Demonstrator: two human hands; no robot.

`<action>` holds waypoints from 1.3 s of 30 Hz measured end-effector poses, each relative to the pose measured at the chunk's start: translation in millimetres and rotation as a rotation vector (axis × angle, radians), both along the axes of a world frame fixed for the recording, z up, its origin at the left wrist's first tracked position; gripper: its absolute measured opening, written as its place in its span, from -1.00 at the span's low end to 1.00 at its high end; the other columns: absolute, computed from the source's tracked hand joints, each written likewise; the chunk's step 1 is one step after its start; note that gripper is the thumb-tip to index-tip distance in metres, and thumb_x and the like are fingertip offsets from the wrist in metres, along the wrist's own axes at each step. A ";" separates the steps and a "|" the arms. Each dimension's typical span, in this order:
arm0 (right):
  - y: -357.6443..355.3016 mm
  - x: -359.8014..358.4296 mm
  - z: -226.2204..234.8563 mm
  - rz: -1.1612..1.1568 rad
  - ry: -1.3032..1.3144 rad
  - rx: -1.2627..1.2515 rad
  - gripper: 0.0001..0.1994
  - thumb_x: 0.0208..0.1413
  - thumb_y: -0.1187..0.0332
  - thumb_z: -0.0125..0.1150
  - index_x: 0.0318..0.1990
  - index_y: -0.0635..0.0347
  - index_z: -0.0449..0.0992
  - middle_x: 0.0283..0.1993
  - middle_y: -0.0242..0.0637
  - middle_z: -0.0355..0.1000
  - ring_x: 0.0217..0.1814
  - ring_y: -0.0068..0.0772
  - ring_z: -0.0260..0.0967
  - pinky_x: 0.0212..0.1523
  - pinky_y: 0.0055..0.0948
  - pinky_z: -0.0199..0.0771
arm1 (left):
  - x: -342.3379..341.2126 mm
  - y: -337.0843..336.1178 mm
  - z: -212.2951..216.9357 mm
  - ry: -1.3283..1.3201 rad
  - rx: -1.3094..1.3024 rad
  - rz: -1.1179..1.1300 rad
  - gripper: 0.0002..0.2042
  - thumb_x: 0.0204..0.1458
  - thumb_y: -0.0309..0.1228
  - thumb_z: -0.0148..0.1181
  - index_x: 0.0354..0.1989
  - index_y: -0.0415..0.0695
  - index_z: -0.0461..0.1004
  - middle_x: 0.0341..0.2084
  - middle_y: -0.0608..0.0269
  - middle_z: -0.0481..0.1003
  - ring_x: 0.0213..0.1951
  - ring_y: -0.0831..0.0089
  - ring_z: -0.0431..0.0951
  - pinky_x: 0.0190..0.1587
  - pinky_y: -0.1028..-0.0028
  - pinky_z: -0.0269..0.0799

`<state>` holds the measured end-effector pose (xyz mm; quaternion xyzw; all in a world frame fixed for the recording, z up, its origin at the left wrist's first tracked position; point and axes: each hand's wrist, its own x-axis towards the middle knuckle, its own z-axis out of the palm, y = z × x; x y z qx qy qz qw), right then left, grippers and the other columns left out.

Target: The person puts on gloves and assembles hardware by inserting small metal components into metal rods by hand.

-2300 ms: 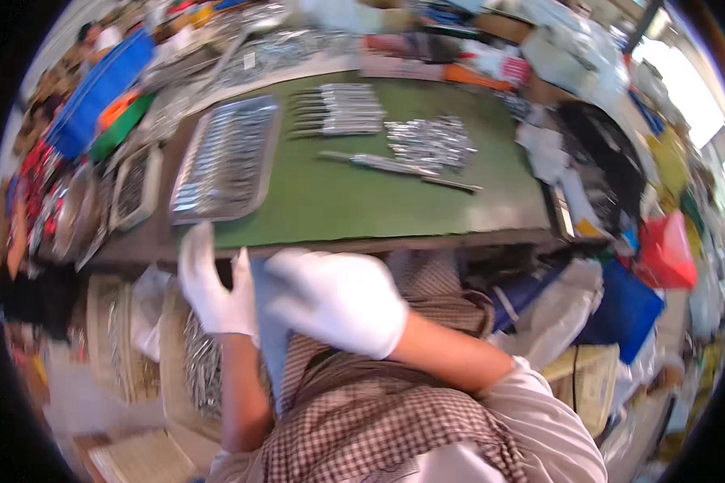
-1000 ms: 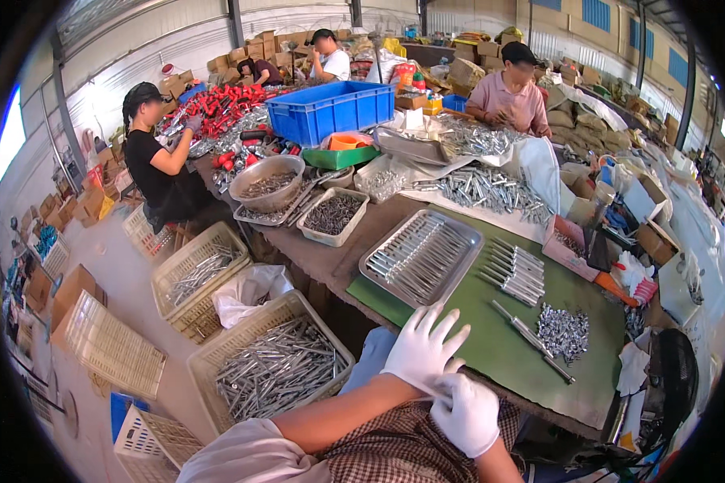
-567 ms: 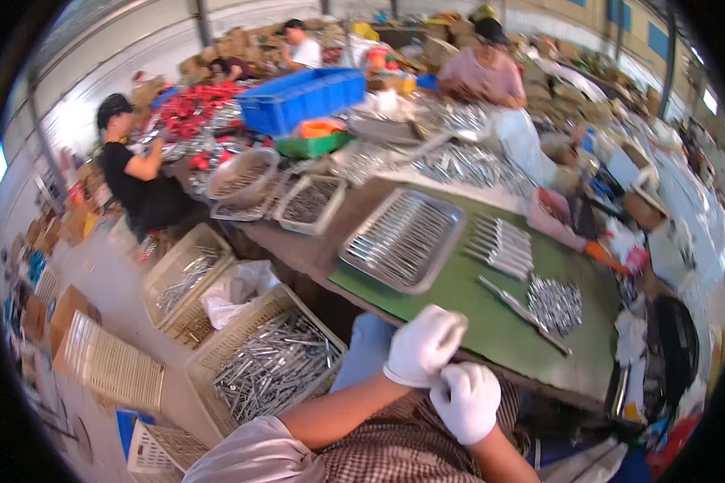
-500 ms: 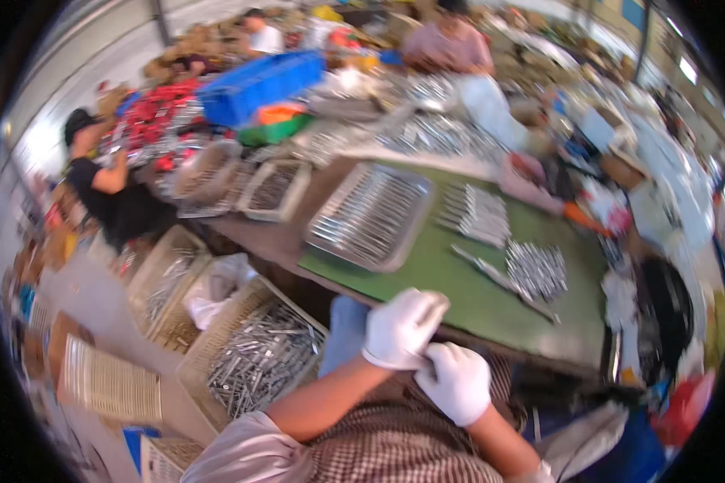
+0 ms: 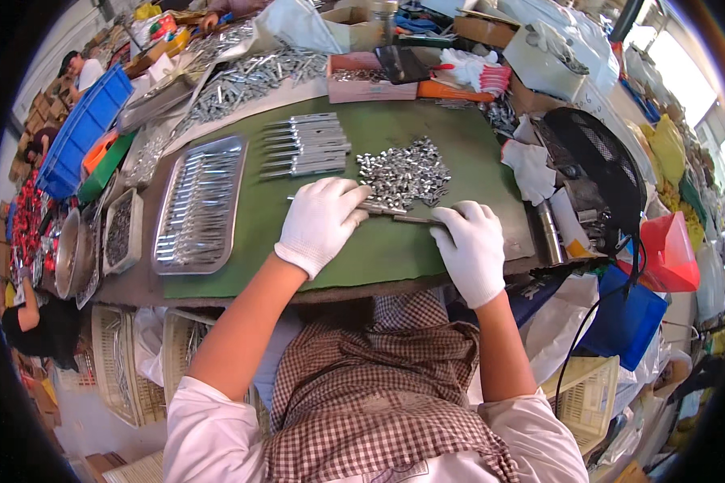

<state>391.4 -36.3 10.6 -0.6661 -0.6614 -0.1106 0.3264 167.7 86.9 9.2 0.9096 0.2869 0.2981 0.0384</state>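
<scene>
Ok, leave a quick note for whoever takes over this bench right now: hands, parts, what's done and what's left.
Left hand, gloved, rests on a long metal tool on the green mat. Right hand, gloved, touches the tool's other end.
Loose pile of small metal pieces sits just beyond the hands.
Done: row of finished metal pieces laid out, tray of parts at left.
Left: the loose pile.

Bright, even daylight, strongest from the upper right, where the window area blows out. Soft, short shadows under the gloves (image 5: 322,221) on the green mat (image 5: 379,249). Centre sharp; glints on metal parts (image 5: 403,171). Strong fisheye bending, black vignette at rim, edges soft.
</scene>
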 end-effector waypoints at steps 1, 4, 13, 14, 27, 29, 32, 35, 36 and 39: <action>3.8 5.6 -1.1 0.019 -0.032 -0.069 -0.82 -0.05 0.36 0.38 -0.24 0.03 0.60 -0.24 -0.28 0.44 -0.10 -0.11 0.41 -0.06 -0.14 0.40 | 3.4 3.1 1.6 0.098 -0.081 -0.004 -0.69 0.05 -0.30 0.25 -0.04 -0.10 0.58 -0.17 0.16 0.53 -0.08 0.14 0.52 0.04 0.21 0.41; 8.3 14.7 -3.5 0.062 -0.057 -0.184 -0.84 -0.04 0.33 0.37 -0.28 0.05 0.59 -0.28 -0.27 0.40 -0.11 -0.11 0.39 -0.08 -0.15 0.39 | 9.6 7.1 -2.2 0.187 -0.163 -0.032 -0.73 0.04 -0.31 0.26 -0.08 -0.08 0.60 -0.23 0.17 0.51 -0.12 0.16 0.52 0.01 0.20 0.41; 9.5 15.2 -15.0 0.211 0.721 -0.091 -0.78 0.13 0.60 0.14 -0.06 0.27 0.41 -0.10 -0.02 0.47 -0.15 0.07 0.49 -0.07 -0.21 0.50 | 11.2 12.2 -6.7 0.110 -0.158 -0.109 -0.74 0.05 -0.41 0.26 -0.06 -0.06 0.60 -0.28 0.18 0.49 -0.20 0.14 0.49 -0.06 0.23 0.43; 13.9 13.5 -16.6 0.240 0.956 -0.078 -0.75 0.14 0.63 0.09 -0.02 0.28 0.40 -0.13 0.00 0.46 -0.15 0.04 0.49 -0.08 -0.25 0.49 | 10.1 13.5 -7.7 0.122 -0.158 -0.120 -0.73 0.05 -0.42 0.25 -0.05 -0.06 0.60 -0.29 0.18 0.48 -0.20 0.14 0.49 -0.07 0.22 0.43; 50.4 -15.9 -25.3 0.038 0.093 -0.269 -0.85 -0.04 0.39 0.26 -0.29 0.14 0.50 -0.25 -0.12 0.45 -0.25 -0.01 0.51 -0.22 -0.09 0.56 | -10.6 -33.1 18.4 0.281 -0.073 -0.019 -0.75 0.03 -0.42 0.23 -0.09 0.07 0.61 -0.35 0.22 0.43 -0.41 0.19 0.55 -0.30 0.21 0.49; 49.5 -17.3 -29.3 0.047 0.085 -0.273 -0.83 -0.03 0.40 0.26 -0.25 0.16 0.47 -0.25 -0.13 0.44 -0.26 -0.02 0.51 -0.23 -0.08 0.56 | -5.2 -49.4 26.3 0.360 -0.134 0.044 -0.77 0.05 -0.41 0.23 -0.09 0.08 0.59 -0.33 0.19 0.44 -0.40 0.17 0.57 -0.35 0.21 0.51; 48.2 -13.2 -31.2 0.018 0.073 -0.274 -0.80 -0.02 0.41 0.27 -0.21 0.15 0.45 -0.25 -0.16 0.43 -0.26 -0.04 0.52 -0.23 -0.08 0.55 | 0.6 -54.3 22.4 0.390 -0.131 0.047 -0.77 0.05 -0.39 0.23 -0.09 0.09 0.59 -0.34 0.18 0.45 -0.41 0.17 0.58 -0.38 0.22 0.51; 46.0 -12.6 -26.4 0.051 0.021 -0.250 -0.82 0.01 0.42 0.25 -0.21 0.16 0.45 -0.26 -0.14 0.42 -0.27 -0.01 0.51 -0.23 -0.10 0.54 | -0.1 -58.7 22.2 0.377 -0.119 0.046 -0.75 0.04 -0.37 0.23 -0.07 0.13 0.59 -0.38 0.19 0.45 -0.46 0.19 0.58 -0.41 0.23 0.52; 41.4 -15.5 -22.9 0.064 0.103 -0.268 -0.82 0.02 0.42 0.24 -0.20 0.16 0.46 -0.26 -0.14 0.43 -0.26 0.00 0.50 -0.23 -0.10 0.54 | -0.8 -59.7 22.3 0.372 -0.141 0.057 -0.74 0.04 -0.36 0.23 -0.06 0.14 0.58 -0.39 0.19 0.45 -0.48 0.18 0.58 -0.42 0.23 0.52; 22.9 -21.6 -4.9 0.188 0.265 -0.271 -0.86 0.05 0.42 0.21 -0.22 0.16 0.47 -0.27 -0.13 0.45 -0.24 0.05 0.50 -0.21 -0.09 0.53 | -0.7 -65.6 23.9 0.343 -0.180 0.076 -0.73 0.04 -0.32 0.25 -0.04 0.17 0.58 -0.41 0.18 0.45 -0.49 0.15 0.58 -0.43 0.20 0.51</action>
